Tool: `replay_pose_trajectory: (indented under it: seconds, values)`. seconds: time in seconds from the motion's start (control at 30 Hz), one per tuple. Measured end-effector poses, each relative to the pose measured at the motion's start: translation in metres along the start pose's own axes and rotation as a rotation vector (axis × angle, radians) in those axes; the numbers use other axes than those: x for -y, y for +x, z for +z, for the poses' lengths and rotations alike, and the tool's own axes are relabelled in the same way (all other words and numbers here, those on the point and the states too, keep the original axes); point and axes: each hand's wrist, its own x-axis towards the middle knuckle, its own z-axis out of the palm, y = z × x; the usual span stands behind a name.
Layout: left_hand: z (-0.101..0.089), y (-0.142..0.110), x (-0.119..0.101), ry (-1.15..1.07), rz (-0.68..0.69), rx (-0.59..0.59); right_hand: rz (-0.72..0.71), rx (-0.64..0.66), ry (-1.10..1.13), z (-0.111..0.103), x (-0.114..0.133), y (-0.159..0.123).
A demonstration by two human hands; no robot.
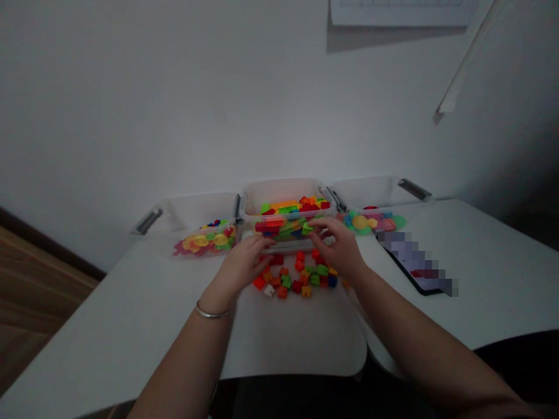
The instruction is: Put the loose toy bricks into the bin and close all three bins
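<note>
Loose plastic building blocks [297, 286] in red, orange, green, white and blue lie on the white table before the middle clear box [288, 216]. That box holds many more coloured blocks [286, 227]. My left hand [245, 263] is at the box's front left corner, above the left side of the loose blocks. Its fingers are apart, with no block visible in them. On the other side, my right hand [335, 244] reaches to the box's front right corner. Its fingers are bent, and a gap shows between thumb and forefinger. Part of the loose pile is hidden behind both hands.
A clear box [205, 205] with coloured pieces stands on the left, and another [367, 189] on the right. A phone [413, 265] lies right of my right hand. The white table [131, 314] meets the wall at the back. Paper [402, 13] hangs on the wall.
</note>
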Motion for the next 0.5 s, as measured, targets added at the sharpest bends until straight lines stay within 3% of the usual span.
replay_pose_trajectory:
  seconds: [0.1,0.17,0.33,0.5]
  values:
    - [-0.003,-0.003,0.009,-0.007,-0.043,0.051,-0.053,-0.105,-0.173,-0.014,0.003,0.025]
    - [-0.002,-0.004,0.012,-0.017,-0.068,0.068,-0.067,-0.109,-0.278,-0.020,0.004,0.040]
    - [0.003,-0.005,0.017,-0.065,-0.094,0.095,-0.047,0.038,-0.400,-0.020,0.002,0.065]
    - [0.003,-0.005,0.019,-0.074,-0.113,0.095,-0.044,0.139,-0.507,-0.006,-0.004,0.062]
